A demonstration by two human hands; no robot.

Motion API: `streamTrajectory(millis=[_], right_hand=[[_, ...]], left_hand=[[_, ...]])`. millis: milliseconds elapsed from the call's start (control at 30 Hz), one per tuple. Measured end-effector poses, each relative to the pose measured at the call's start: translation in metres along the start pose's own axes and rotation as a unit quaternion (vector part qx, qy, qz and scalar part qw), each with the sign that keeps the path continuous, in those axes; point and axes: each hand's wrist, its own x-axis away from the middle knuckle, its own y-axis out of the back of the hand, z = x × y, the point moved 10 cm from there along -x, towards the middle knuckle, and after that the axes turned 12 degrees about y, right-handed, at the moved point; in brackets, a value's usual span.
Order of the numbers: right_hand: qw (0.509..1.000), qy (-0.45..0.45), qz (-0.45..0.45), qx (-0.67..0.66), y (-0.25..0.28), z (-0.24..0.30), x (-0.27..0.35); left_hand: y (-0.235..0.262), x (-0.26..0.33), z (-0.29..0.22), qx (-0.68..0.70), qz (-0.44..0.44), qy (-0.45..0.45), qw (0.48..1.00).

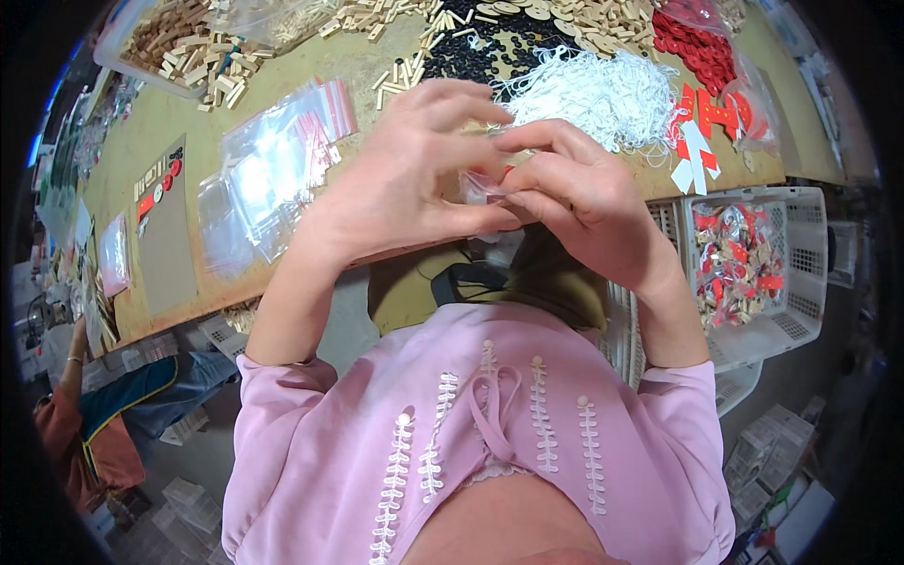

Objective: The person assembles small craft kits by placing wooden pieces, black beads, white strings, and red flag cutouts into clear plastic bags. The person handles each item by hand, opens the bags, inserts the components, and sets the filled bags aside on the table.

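Note:
Over the table's near edge, my hands meet at a small clear plastic bag (478, 191) with a bit of red showing at its top. My right hand (586, 193) pinches the bag's side between thumb and curled fingers. Around the other side curves my left hand (400, 174), its thumb along the bag's lower part and its upper fingers raised and slightly blurred. Most of the bag is hidden by the fingers, so its contents cannot be made out. Just beyond lies a heap of white strings (598, 94).
Flat clear bags (259, 179) lie left, beside a brown board (167, 245) bearing sample pieces. Wooden blocks (193, 61), black pieces (466, 56) and red pieces (695, 47) cover the back. A white crate (808, 254) of filled bags stands right. Another person's arm (72, 367) shows left.

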Motion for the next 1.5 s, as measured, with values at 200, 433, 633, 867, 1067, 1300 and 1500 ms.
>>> streamTrajectory(millis=[200,433,633,867,1067,1300,1500], right_hand=[[0.999,0.019,0.022,0.034,-0.002,0.004,-0.008],[0.995,0.019,-0.043,0.084,0.009,-0.002,-0.011],[0.994,-0.089,-0.063,-0.027,0.004,-0.03,-0.004],[0.908,-0.235,-0.184,-0.293,-0.004,-0.067,0.022],[0.911,-0.245,-0.175,-0.281,-0.008,-0.069,0.025],[0.989,-0.087,-0.097,0.072,-0.006,-0.005,0.001],[0.985,-0.008,-0.17,0.029,0.008,0.017,0.015]], left_hand=[[-0.004,0.01,0.005,0.002,0.008,-0.029,1.0],[-0.008,0.024,0.058,0.33,-0.026,0.185,0.925],[-0.021,0.032,0.067,0.378,-0.095,0.202,0.899],[-0.024,0.04,0.074,0.459,-0.153,0.214,0.848],[-0.026,0.044,0.075,0.471,-0.153,0.215,0.842],[0.003,0.027,0.021,0.082,-0.192,0.129,0.969],[0.008,0.046,-0.012,0.029,-0.125,0.097,0.987]])
